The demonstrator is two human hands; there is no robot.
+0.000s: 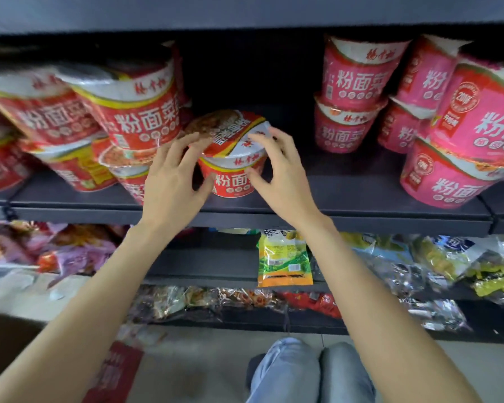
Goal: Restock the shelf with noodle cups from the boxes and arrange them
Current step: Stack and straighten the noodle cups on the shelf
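Note:
A red noodle cup [232,167] stands upright on the dark shelf [346,199], in the gap between two groups of cups. My left hand [173,181] is at the cup's left side, fingers spread, thumb against its wall. My right hand [280,170] is at its right side, fingertips on the lid's rim and thumb on the wall. Both hands cradle the cup with loosely bent fingers. Red cups [134,112] are stacked and leaning on the left. Pink cups [352,94] are stacked on the right.
The shelf above [245,13] hangs low over the cups. Lower shelves hold snack bags, among them a yellow-green packet [284,261]. A cardboard box's corner [9,341] shows at lower left, a red carton flap [114,373] lies on the floor, and my knees [309,373] are below.

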